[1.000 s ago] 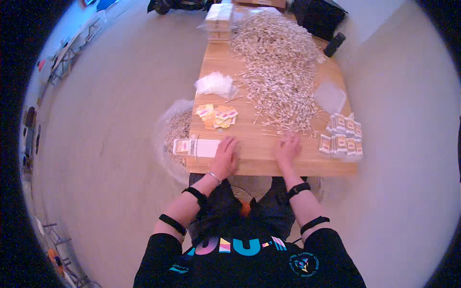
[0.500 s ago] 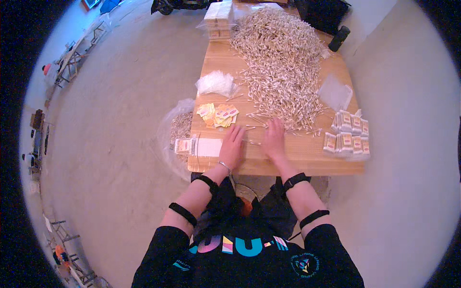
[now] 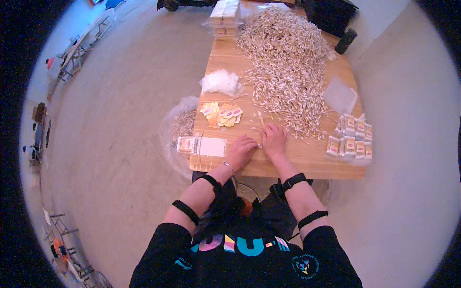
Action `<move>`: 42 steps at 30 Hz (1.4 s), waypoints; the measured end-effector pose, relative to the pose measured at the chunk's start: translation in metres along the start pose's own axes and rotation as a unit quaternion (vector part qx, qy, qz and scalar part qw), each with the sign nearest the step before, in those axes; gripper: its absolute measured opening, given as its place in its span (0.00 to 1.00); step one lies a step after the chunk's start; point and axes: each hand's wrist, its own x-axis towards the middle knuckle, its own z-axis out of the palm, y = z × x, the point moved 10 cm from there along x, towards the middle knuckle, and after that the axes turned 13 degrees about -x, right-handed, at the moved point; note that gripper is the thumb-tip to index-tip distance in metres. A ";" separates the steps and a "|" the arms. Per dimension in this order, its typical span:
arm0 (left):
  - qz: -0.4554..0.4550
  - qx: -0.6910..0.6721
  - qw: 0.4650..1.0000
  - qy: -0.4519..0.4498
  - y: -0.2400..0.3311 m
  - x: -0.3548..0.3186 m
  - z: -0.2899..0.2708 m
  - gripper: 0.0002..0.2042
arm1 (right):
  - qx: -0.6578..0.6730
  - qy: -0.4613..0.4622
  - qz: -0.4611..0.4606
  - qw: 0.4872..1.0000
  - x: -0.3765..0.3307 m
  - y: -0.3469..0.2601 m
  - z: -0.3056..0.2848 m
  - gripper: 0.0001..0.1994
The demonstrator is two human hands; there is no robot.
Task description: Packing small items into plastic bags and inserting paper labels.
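Observation:
My left hand (image 3: pixel 241 150) is curled low over the wooden table, with a white swab tip showing at its fingertips. Close beside it, my right hand (image 3: pixel 274 140) has its fingers bent together, and a few cotton swabs (image 3: pixel 260 118) stick out past its fingertips. How many swabs lie under the fingers is hidden. Just beyond the right hand spreads a big heap of loose cotton swabs (image 3: pixel 288 62). Left of my left hand lie a white card (image 3: pixel 212 147) and a clear pack of swabs (image 3: pixel 185 144) at the table edge.
Yellow and orange printed cards (image 3: pixel 228 114) and thin clear bags (image 3: pixel 222 82) lie on the left. Filled swab packs (image 3: pixel 349 146) stand in rows at the right, below a flat clear sheet (image 3: pixel 340 96). Stacked packs (image 3: pixel 224 21) and a black cylinder (image 3: pixel 346 41) stand farther back.
My hands have come closer together, and the fingers that lay stretched out have curled in. Some swabs now poke up past the right fingertips. The whole view has shifted slightly.

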 end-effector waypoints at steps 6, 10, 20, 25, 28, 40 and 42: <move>-0.005 0.006 1.000 0.021 0.003 -0.018 -0.010 0.14 | 0.046 0.023 -0.041 0.998 -0.023 -0.001 -0.006 0.03; -0.041 0.077 0.994 0.072 0.023 -0.009 -0.025 0.18 | 0.113 0.016 -0.093 0.989 -0.040 -0.008 -0.013 0.04; -0.053 0.063 0.996 -0.036 0.008 -0.012 -0.009 0.22 | -0.021 0.086 -0.037 0.995 -0.003 0.002 -0.028 0.10; -0.106 0.041 0.993 -0.006 0.005 -0.013 -0.015 0.26 | -0.023 -0.069 -0.065 0.995 0.005 -0.001 0.001 0.08; -0.102 0.026 0.994 0.033 0.009 -0.010 -0.021 0.30 | 0.031 -0.137 -0.073 0.987 -0.003 -0.016 0.019 0.09; -0.063 0.006 0.998 -0.012 0.004 -0.016 -0.013 0.26 | 0.274 0.022 0.194 0.942 -0.064 0.022 0.004 0.16; -0.060 0.001 0.998 -0.012 0.002 -0.014 -0.014 0.26 | 0.317 0.010 0.185 0.930 -0.062 0.007 0.014 0.18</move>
